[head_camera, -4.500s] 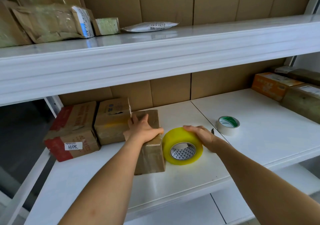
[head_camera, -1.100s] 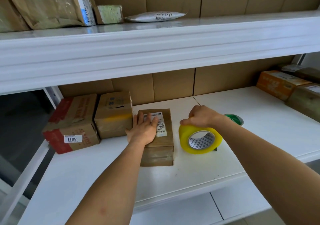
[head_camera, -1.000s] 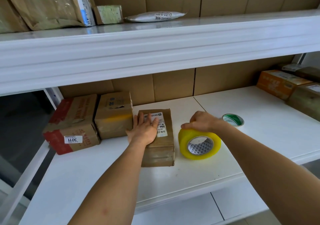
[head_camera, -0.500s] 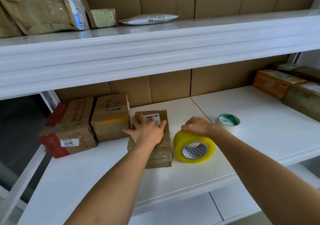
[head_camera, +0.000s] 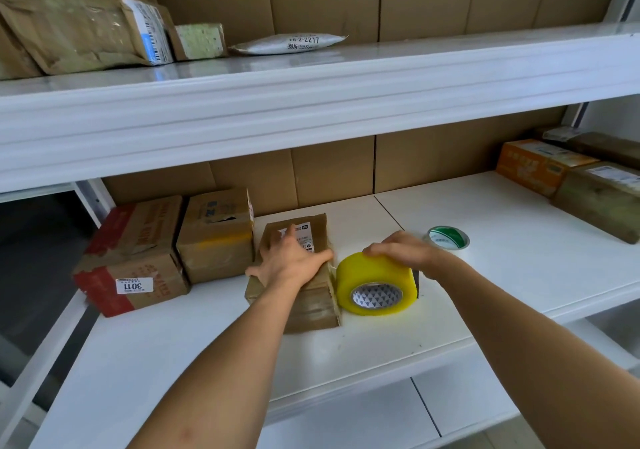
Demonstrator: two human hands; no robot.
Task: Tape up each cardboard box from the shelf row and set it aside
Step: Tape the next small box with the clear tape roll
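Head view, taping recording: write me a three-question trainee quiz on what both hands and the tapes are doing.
1. True or false: the left hand lies flat on the small cardboard box.
2. The right hand grips which item? A) yellow tape roll B) green-and-white tape roll C) box labelled 3011
3. Fill in: the yellow tape roll stands on the shelf to the ____ of the small cardboard box.

Key: 1 true; 2 A; 3 right.

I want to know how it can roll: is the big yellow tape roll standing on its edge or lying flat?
On its edge: the yellow tape roll shows its core hole toward the camera.
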